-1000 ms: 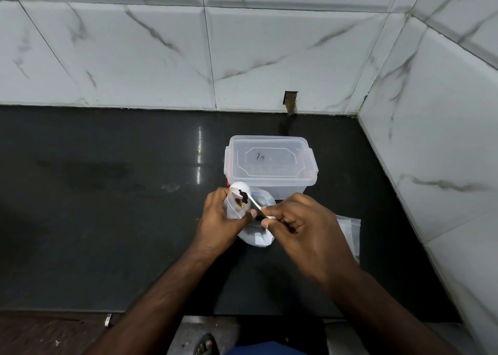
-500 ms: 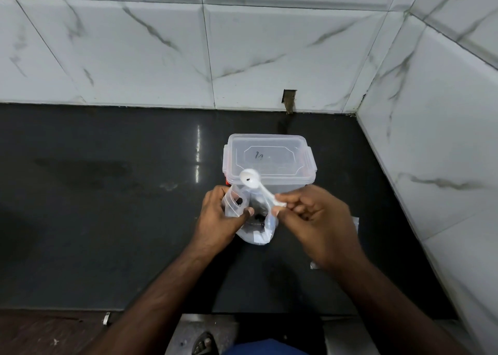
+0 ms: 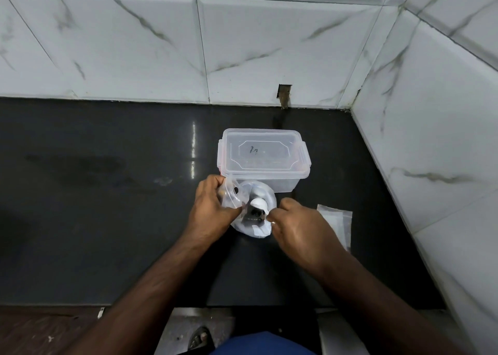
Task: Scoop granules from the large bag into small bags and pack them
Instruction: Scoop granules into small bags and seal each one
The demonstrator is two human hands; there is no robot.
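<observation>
Head view looks down on a black counter (image 3: 107,220) that fills the middle of the frame, with white marbled wall tiles (image 3: 134,44) along the top and down the right side. Near the centre, the left hand (image 3: 213,206) holds a small clear bag (image 3: 229,195); its fingers are curled round the plastic, and some dark granules (image 3: 236,190) show through it. Just to the right of this hand stands the large bag (image 3: 256,226), also of clear plastic, with its mouth open upward. The right hand (image 3: 299,228) is at the right edge of this large bag, and its fingers pinch the handle of a white spoon (image 3: 259,203). The bowl of the spoon is low inside the mouth of the large bag, above a dark mass at the bottom. The two hands are near each other but do not touch.

Behind the bags, a little above the centre, is a clear plastic box (image 3: 262,160) with its lid closed and a small dark mark on the lid. At the right of the right hand, some flat empty bags (image 3: 336,222) lie on the counter. At the bottom of the frame a foot in a sandal (image 3: 200,338) and a piece of blue cloth (image 3: 258,345) are visible.
</observation>
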